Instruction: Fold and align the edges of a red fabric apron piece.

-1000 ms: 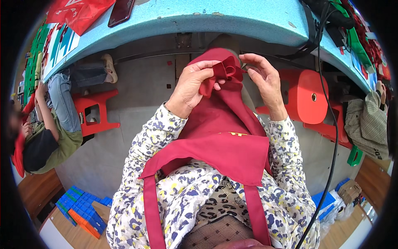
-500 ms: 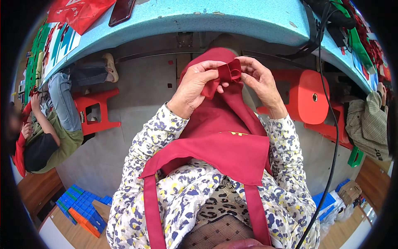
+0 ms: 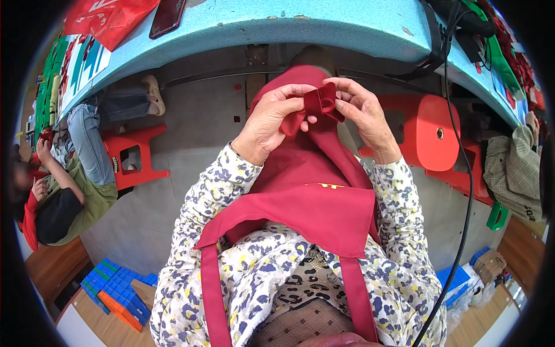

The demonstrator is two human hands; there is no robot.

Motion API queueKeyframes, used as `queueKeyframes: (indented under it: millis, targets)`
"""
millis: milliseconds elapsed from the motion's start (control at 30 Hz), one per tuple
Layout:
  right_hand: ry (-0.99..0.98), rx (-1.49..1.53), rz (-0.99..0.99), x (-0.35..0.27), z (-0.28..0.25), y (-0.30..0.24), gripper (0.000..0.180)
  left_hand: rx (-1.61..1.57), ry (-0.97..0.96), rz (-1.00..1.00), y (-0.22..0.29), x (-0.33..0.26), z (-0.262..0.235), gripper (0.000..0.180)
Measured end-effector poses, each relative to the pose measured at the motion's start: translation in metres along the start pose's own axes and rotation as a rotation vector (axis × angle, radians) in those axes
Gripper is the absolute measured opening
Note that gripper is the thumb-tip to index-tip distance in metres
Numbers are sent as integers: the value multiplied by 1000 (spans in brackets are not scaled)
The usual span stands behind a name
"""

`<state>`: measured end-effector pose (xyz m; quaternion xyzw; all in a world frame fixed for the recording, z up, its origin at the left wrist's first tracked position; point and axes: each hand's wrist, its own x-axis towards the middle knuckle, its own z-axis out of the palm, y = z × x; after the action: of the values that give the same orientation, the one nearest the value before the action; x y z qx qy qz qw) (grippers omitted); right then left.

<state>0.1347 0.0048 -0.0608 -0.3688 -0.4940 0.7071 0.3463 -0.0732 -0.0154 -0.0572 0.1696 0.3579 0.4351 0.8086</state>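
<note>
Both hands up in front of the chest, below the desk edge. Left hand [image 3: 272,118] pinches a small dark red fabric bow [image 3: 319,102] between thumb and fingertips, grip closed on its left loop. Right hand [image 3: 363,113] closed on the right loop from the other side, fingers curled over it.

The bow hangs in air over the red apron [image 3: 312,202] draped on the lap, not resting on anything.

Risks, as judged:
- Loops are small; a slack pinch could let the fold spring open.
- If dropped, it likely lands on the apron, same colour, hard to spot.
- Black cable [image 3: 459,173] hangs off the blue desk [image 3: 324,23] near the right elbow; it could snag.
</note>
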Motion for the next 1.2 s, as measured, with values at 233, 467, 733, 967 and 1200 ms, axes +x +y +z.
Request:
queueKeyframes:
  millis: [233,467,733,967,1200]
  targets:
    - [-27,-3,18,-7,-5,-14,38,163,19,120,-4,-1,6,17]
    - [-75,-40,-76,-9,-6,-10,40,252,56,194,-1,-5,15,18]
    - [66,-86,8,-16,14,-22,35,318,66,285,-6,-9,14,20]
    - [28,-157,-16,-12,12,-15,25,307,27,298,-10,-6,10,18]
    - [104,-48,79,-9,12,-16,17,258,86,313,-9,-3,13,19]
